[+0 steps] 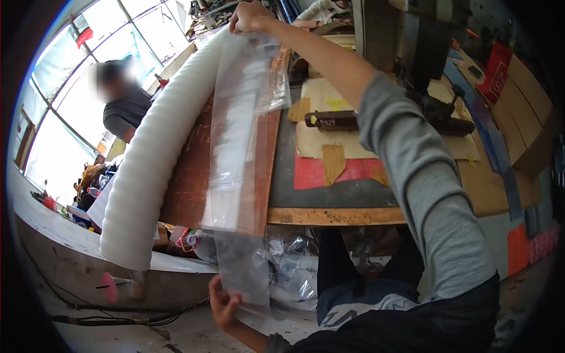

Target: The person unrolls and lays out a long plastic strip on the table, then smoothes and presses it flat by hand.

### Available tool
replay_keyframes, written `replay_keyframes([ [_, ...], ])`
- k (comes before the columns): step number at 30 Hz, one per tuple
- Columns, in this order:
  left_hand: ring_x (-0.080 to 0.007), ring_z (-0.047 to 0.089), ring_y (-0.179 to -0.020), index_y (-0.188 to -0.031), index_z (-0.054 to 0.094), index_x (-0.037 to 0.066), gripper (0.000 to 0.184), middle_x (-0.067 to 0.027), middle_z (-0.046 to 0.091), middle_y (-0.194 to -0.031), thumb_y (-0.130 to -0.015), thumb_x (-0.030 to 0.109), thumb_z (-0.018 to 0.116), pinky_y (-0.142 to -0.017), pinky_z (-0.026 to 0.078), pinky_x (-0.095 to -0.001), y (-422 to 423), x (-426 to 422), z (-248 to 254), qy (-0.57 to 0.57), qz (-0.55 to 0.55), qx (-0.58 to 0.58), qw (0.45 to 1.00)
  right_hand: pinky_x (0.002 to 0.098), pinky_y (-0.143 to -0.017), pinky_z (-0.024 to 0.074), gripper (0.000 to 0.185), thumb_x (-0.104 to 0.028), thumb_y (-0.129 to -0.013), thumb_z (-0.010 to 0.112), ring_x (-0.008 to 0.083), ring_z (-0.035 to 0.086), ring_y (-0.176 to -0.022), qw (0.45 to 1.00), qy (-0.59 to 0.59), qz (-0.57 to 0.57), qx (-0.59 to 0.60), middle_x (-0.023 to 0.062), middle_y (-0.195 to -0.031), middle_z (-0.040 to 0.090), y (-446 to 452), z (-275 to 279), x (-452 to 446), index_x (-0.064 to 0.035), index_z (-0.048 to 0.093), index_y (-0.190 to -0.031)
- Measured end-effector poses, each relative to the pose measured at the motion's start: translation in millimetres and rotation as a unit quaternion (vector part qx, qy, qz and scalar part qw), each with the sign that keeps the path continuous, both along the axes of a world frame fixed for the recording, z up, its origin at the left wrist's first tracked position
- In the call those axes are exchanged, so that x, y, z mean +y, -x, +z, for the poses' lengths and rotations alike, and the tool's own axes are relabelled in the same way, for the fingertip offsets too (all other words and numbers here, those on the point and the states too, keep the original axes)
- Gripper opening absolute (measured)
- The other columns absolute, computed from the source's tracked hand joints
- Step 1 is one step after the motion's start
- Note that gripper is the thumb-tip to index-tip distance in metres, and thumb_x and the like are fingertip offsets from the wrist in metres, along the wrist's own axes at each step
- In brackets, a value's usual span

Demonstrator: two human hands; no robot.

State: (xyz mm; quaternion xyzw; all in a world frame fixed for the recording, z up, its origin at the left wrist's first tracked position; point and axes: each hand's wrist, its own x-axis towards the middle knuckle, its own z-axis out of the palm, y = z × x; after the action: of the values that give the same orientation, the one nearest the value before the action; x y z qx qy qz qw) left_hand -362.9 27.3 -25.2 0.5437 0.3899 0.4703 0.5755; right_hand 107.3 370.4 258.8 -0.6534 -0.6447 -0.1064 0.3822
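Observation:
A long clear plastic bag [247,259] stretches over a reddish-brown board [191,182] and hangs past its near end. Inside or beneath the bag shows a long whitish strip [226,194]; I cannot tell which. Up at the far end, my right hand [250,17] is closed on the bag's top. Low at the near end, my left hand [225,303] has its thumb and curled fingers at the bag's lower left edge, apparently gripping it. Beside the board on the left stands a thick white foam roll [159,141], slanting away from me.
Right of the board, a dark worktop [329,197] carries cardboard sheets [318,135], a red sheet [309,172] and a press-like machine [429,59] with a dark bar [332,120]. Cardboard boxes [524,112] stand far right. Another person [126,97] is beyond the roll; one more sits behind.

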Motion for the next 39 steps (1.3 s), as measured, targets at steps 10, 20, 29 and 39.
replay_keyframes([
  [10, -0.0112, 0.059, -0.082, -0.132, 0.054, 0.009, 0.045, -0.0067, 0.063, -0.107, -0.088, -0.003, 0.054, -0.068, 0.05, -0.0256, -108, 276, 56, -0.138, -0.102, 0.275, 0.946, 0.0383, -0.089, 0.0505, 0.035, -0.03, -0.079, 0.068, 0.0304, 0.066, -0.099, 0.98, 0.021, 0.152, -0.125, 0.0168, -0.103, 0.069, 5, -34, -5, -0.0063, 0.07, -0.105],
  [20, -0.0147, 0.063, -0.085, -0.121, 0.063, 0.003, 0.037, -0.0112, 0.066, -0.106, -0.086, -0.004, 0.052, -0.076, 0.049, -0.0261, -107, 277, 37, -0.197, -0.019, 0.294, 0.935, 0.0408, -0.086, 0.0496, 0.035, -0.034, -0.084, 0.065, 0.0318, 0.066, -0.095, 0.951, 0.22, 0.182, -0.116, 0.0169, -0.1, 0.069, -29, -118, -87, -0.0042, 0.07, -0.102],
  [29, -0.0348, 0.062, -0.103, -0.115, 0.064, 0.003, 0.033, -0.0185, 0.063, -0.112, -0.083, 0.011, 0.063, -0.09, 0.048, -0.04, -126, 360, 30, -0.388, -0.012, 0.48, 0.787, 0.0378, -0.092, 0.0485, 0.026, -0.026, -0.09, 0.063, 0.0327, 0.057, -0.112, 0.909, 0.212, 0.354, 0.052, 0.0146, -0.116, 0.062, 34, -166, -322, -0.0045, 0.068, -0.104],
  [39, -0.0381, 0.031, -0.139, -0.141, 0.043, 0.019, 0.052, -0.0174, 0.029, -0.153, -0.093, 0.033, 0.059, -0.107, 0.027, -0.0582, -171, 218, 80, -0.336, -0.02, 0.65, 0.682, 0.0383, -0.091, 0.0469, 0.048, -0.032, -0.084, 0.07, 0.0336, 0.06, -0.107, 0.91, 0.135, -0.392, 0.025, 0.0209, -0.113, 0.062, -248, -215, -607, 0.0013, 0.061, -0.118],
])
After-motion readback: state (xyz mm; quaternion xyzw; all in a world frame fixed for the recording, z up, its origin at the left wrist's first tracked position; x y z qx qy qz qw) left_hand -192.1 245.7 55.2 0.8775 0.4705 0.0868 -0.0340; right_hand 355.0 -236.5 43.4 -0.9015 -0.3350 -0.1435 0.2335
